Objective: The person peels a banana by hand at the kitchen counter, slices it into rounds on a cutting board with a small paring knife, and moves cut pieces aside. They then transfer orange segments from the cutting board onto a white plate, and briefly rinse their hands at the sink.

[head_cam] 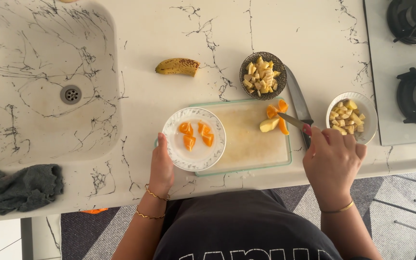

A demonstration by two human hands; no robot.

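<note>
White floral plate (181, 154) is overhanging the cutting board's (246, 149) left edge, left hand (161, 168) gripping its rim, right hand (332, 161) clasping a small knife (292, 121) among orange pieces (276, 115).

Set into a white marbled counter (169, 29) at the far left, a sink (6, 130) of the same stone, with a round metal drain (71, 94) in the middle. Draped over the near left edge, a crumpled grey cloth (18, 187). Beyond the board, a spotted half banana (177, 66) lying alone. To its right, a dark bowl (241, 77) of pale chopped fruit, with a big knife (297, 98) just beside it. Farther right, a white bowl (351, 94) with more pale chunks. At the far right, a stove (381, 72) with two black burners (412, 19). Below, a grey patterned rug (400, 226).
</note>
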